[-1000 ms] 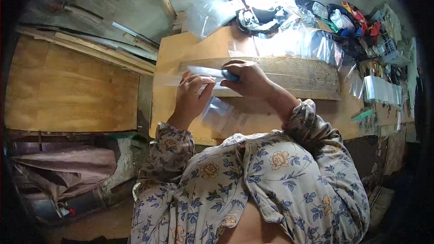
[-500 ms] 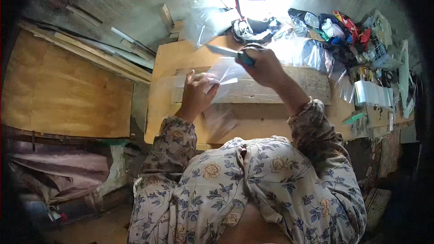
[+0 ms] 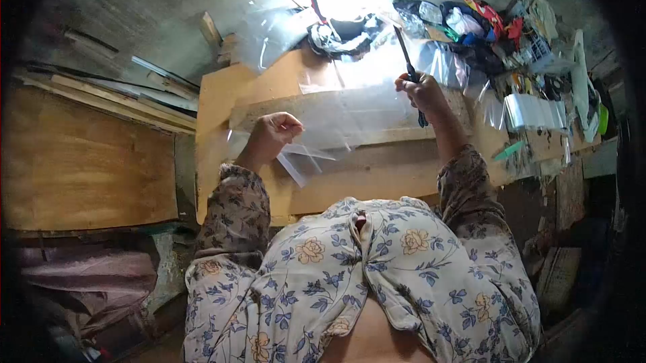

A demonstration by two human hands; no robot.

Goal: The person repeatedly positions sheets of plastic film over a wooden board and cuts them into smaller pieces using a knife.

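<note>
- The table point(image 3: 383, 168) is the biggest thing here, pale wood, with a long board point(image 3: 461, 102) lying on top.
- Next is the clear plastic film point(image 3: 370, 111), lying over the board roughly between the two hands. Looks super light, floppy and probably slippery, so it'd likely crease easily. Best grab is a flat pinch near an edge.
- Narrower plastic strips point(image 3: 293, 171) sit just below the left hand, over the near part of the tabletop.
- The right hand point(image 3: 427, 94) has its fingers wrapped round the knife point(image 3: 406, 52), blade pointing away from the body. Probably stiff and easy to carry; the handle's the only sane place to hold it.
- The left hand point(image 3: 269, 137) has fingers curled in, thumb and fingertips close together by the film. Can't tell if any plastic is caught between them.
- Versus half a second ago: the hands are wider apart, the knife has swung from pointing left to pointing away, and the film looks more spread out over the board.
</note>
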